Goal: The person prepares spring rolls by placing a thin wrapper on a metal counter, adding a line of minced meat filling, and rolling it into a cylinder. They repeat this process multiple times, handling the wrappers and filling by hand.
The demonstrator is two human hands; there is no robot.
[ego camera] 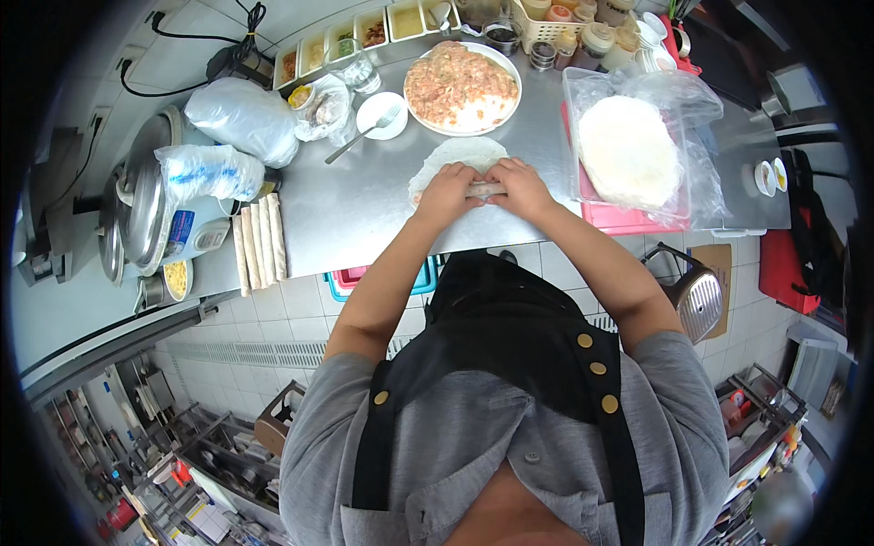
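Before me on the steel counter lies a round, thin white wrapper sheet (471, 147), its near part rolled into a slim tube (486, 190). My left hand (447, 194) grips the left side of the tube, and my right hand (517, 186) grips the right side, the fingertips of both close together over it. Beyond the hands stands a large white plate (422, 112) heaped with a pinkish minced filling (464, 82). To the right, a stack of round white wrappers (628, 151) sits in a clear plastic tray. Several finished-looking long rolls (259, 242) lie side by side at the left.
A small white plate with a fork (382, 116) lies beyond my left hand. Plastic bags (239, 119) and a large lidded pot (147, 198) stand left. Along the back are ingredient containers (341, 41) and sauce bottles (594, 44). A pink tray (631, 220) overhangs the counter's front edge.
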